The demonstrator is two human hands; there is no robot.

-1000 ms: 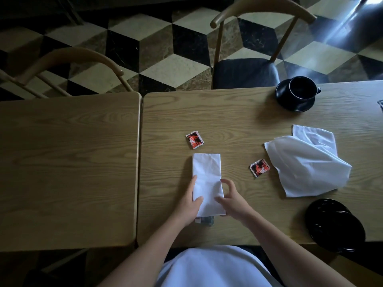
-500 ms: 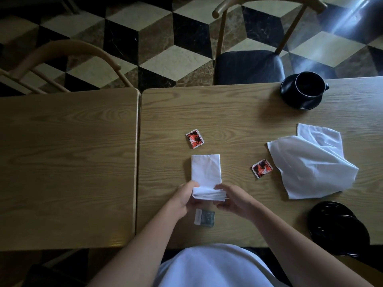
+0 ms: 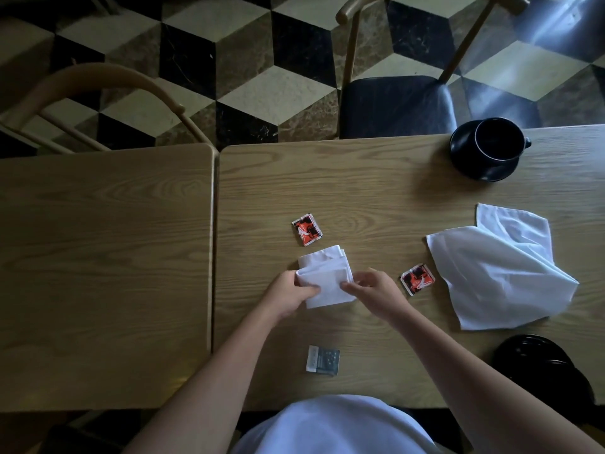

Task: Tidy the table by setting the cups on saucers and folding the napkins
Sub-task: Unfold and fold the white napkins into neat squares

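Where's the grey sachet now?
In the head view, the grey sachet lies flat on the right-hand table near its front edge, between the person's forearms, just nearer the person than the folded napkin they hold.

White napkin (image 3: 327, 278) folded small, second napkin (image 3: 497, 273) crumpled

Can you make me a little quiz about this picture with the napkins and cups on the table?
1. True or false: the black cup at the far side already sits on a saucer.
2. What are the left hand and right hand holding? A) a spoon B) the folded napkin C) a red packet
3. How many red packets lie on the table?

Key:
1. True.
2. B; both hands pinch its edges.
3. Two: one beyond the folded napkin, one beside the unfolded napkin.
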